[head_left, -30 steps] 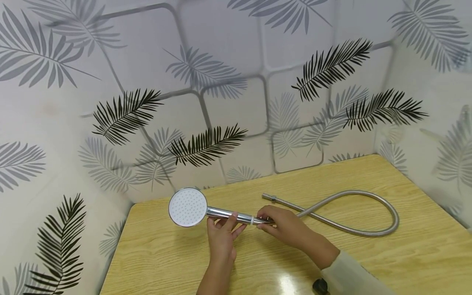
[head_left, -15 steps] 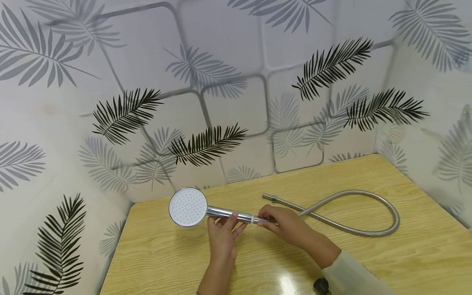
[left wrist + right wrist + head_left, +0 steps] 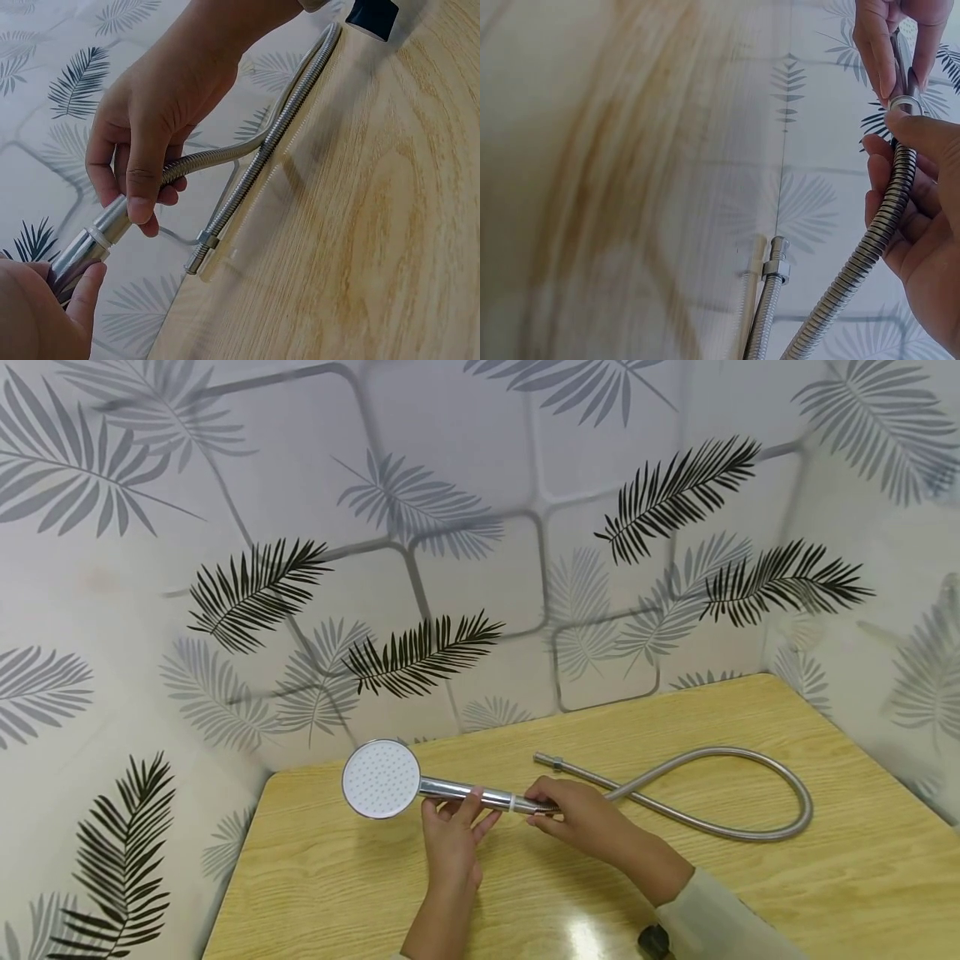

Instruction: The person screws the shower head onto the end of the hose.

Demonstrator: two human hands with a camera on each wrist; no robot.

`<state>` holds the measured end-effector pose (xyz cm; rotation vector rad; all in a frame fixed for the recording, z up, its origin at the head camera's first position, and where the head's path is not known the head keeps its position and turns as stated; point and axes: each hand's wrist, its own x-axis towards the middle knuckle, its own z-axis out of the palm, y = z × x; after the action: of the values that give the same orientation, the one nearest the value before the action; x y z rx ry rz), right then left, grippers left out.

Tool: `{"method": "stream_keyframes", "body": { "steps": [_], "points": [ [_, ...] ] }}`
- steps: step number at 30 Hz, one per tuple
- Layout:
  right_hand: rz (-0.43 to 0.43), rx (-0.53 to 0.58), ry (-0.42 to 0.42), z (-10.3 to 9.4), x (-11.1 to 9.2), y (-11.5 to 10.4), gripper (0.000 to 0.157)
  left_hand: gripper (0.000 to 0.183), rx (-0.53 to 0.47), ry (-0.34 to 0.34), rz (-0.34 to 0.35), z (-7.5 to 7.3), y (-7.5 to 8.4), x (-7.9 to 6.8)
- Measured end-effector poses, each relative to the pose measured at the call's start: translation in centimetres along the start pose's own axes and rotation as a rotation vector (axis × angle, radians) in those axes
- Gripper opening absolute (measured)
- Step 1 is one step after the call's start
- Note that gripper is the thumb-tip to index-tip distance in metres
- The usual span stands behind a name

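A white-faced chrome shower head [image 3: 381, 779] meets a silvery hose [image 3: 757, 836] looped on the wooden table [image 3: 322, 877].

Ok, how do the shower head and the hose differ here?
The shower head has a round white face; the hose is a ribbed tube. The shower head's handle is straight, while the hose bends into a loop. The left hand holds the shower head; the right hand, the hose. Both have silvery parts.

**Way In From the Front, Barriers Behind**

The wooden table [image 3: 300, 877] leaves passage left of the left hand [image 3: 452, 843] and between the forearms [image 3: 442, 914], where the shower handle [image 3: 442, 790] closes the far end. A looped metal hose [image 3: 750, 836] obstructs the surface beyond the right hand [image 3: 588, 820]; the patterned wall [image 3: 480, 585] blocks the back.
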<state>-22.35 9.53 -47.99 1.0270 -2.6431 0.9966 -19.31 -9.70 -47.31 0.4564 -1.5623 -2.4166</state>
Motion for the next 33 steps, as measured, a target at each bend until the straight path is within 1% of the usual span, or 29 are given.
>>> {"method": "stream_keyframes", "body": {
  "steps": [2,11,17,24,28,33],
  "points": [
    [-0.004,-0.009,-0.001,0.05,0.02,0.0,0.023,0.04,-0.003,0.001,0.002,-0.01,0.0,0.05],
    [-0.002,0.015,-0.004,0.21,-0.1,0.05,0.018,0.04,0.004,-0.002,0.001,-0.16,0.0,0.0],
    [-0.021,0.006,0.026,0.22,-0.19,0.09,0.022,0.04,0.006,0.0,0.001,-0.17,0.05,-0.14],
    [-0.031,-0.003,0.031,0.14,-0.18,0.1,0.022,0.04,0.008,0.003,0.004,-0.17,0.07,-0.19],
    [-0.043,0.02,0.046,0.12,-0.14,0.03,0.025,0.04,0.005,0.006,0.004,-0.16,0.1,-0.17],
    [-0.005,0.068,0.023,-0.01,-0.07,-0.12,0.026,0.04,0.005,0.008,0.002,-0.17,0.12,-0.13]
  ]
}}
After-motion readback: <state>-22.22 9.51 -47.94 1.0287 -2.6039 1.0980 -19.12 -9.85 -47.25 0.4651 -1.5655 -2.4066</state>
